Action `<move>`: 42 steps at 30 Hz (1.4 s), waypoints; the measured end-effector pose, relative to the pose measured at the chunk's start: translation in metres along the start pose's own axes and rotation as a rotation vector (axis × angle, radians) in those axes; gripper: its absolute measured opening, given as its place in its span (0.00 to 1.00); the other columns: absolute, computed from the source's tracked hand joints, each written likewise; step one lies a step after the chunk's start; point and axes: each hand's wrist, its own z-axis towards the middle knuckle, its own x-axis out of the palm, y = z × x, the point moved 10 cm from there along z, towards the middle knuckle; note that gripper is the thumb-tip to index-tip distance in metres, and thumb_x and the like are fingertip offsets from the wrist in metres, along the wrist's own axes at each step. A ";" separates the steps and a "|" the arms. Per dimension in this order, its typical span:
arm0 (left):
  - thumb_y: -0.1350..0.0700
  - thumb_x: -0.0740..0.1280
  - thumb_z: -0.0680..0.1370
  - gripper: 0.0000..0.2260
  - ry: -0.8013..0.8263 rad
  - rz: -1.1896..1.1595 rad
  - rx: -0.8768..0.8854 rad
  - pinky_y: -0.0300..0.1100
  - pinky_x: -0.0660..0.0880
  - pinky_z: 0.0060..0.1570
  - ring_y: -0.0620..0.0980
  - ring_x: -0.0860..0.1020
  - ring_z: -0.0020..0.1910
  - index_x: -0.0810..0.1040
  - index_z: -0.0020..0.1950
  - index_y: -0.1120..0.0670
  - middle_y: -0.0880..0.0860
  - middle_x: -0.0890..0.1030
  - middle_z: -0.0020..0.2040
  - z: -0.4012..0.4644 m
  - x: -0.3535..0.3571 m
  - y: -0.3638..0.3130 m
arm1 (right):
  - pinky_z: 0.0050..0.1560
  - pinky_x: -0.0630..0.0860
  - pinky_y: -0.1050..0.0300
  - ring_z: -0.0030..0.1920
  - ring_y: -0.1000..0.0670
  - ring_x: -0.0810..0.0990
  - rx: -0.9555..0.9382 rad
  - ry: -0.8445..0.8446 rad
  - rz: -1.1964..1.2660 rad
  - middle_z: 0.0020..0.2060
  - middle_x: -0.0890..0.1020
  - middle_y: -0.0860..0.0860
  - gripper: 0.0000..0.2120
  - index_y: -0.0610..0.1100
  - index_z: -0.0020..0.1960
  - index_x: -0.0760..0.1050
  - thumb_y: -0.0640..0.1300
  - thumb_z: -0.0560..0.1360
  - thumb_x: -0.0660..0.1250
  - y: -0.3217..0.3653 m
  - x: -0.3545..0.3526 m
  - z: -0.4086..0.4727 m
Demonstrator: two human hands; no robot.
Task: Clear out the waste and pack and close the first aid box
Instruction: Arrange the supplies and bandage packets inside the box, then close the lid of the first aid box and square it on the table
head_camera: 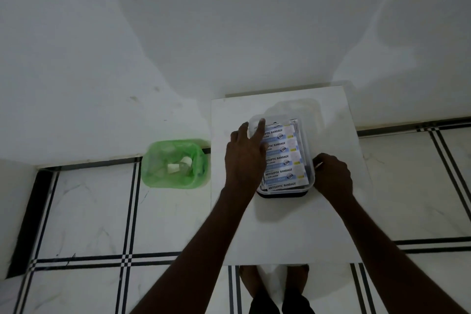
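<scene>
The first aid box [285, 158] sits near the middle of the white table [280, 232], right of centre in the frame: a small clear plastic tub over a dark base, filled with a stack of antiseptic bandage strips [280, 158] whose printed labels face up. The left hand [246, 160] lies over the box's left side, fingers spread and loosely extended toward the far left corner, its grip open and closed on nothing that can be made out. The right hand [332, 176] is curled against the box's right wall; whether its fingers pinch the rim or merely rest there cannot be told. The box looks light and thin-walled, likely to flex and slide on the smooth table, so it is best steadied by both long sides at the rim. The strips are flat, soft paper packets that would shift easily. No lid can be clearly picked out. At centre left, a green-lined bin [175, 163] on the floor holds white scraps.
</scene>
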 end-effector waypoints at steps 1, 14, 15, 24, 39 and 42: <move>0.55 0.62 0.81 0.26 0.004 -0.013 0.014 0.57 0.71 0.66 0.62 0.68 0.70 0.62 0.79 0.49 0.61 0.67 0.75 0.001 0.001 -0.002 | 0.41 0.74 0.56 0.45 0.42 0.83 -0.032 -0.009 -0.029 0.44 0.84 0.45 0.04 0.42 0.47 0.79 0.39 0.71 0.70 0.002 0.001 0.001; 0.50 0.67 0.70 0.13 0.049 -0.557 -0.342 0.54 0.83 0.36 0.53 0.85 0.35 0.84 0.48 0.54 0.52 0.86 0.39 -0.016 -0.002 0.052 | 0.36 0.73 0.59 0.37 0.47 0.80 0.032 0.083 0.140 0.33 0.82 0.47 0.05 0.39 0.40 0.81 0.41 0.71 0.70 -0.006 -0.001 0.009; 0.54 0.68 0.71 0.10 0.037 -0.587 -0.357 0.54 0.83 0.34 0.54 0.85 0.35 0.84 0.48 0.56 0.53 0.86 0.39 -0.017 -0.004 0.054 | 0.42 0.77 0.55 0.38 0.45 0.81 0.059 0.061 0.219 0.36 0.84 0.45 0.06 0.38 0.41 0.82 0.42 0.70 0.71 -0.007 -0.009 0.007; 0.55 0.68 0.70 0.09 0.022 -0.552 -0.371 0.54 0.83 0.33 0.54 0.85 0.34 0.84 0.46 0.56 0.53 0.85 0.37 -0.014 -0.008 0.060 | 0.42 0.78 0.57 0.42 0.52 0.81 -0.024 -0.212 0.575 0.42 0.83 0.46 0.15 0.44 0.59 0.79 0.39 0.72 0.71 0.024 -0.137 -0.025; 0.55 0.67 0.80 0.11 0.253 -1.008 -0.524 0.46 0.84 0.41 0.54 0.85 0.42 0.80 0.58 0.60 0.61 0.85 0.49 0.004 0.022 0.062 | 0.49 0.82 0.48 0.49 0.44 0.81 -0.441 -0.283 0.120 0.49 0.82 0.42 0.18 0.37 0.59 0.76 0.40 0.71 0.72 0.135 -0.026 -0.078; 0.54 0.70 0.78 0.14 0.263 -0.932 -0.466 0.49 0.84 0.43 0.56 0.85 0.45 0.78 0.60 0.59 0.61 0.84 0.51 0.011 0.022 0.057 | 0.47 0.82 0.48 0.46 0.43 0.82 -0.524 -0.264 0.078 0.46 0.82 0.41 0.16 0.36 0.58 0.77 0.38 0.72 0.71 0.144 -0.010 -0.085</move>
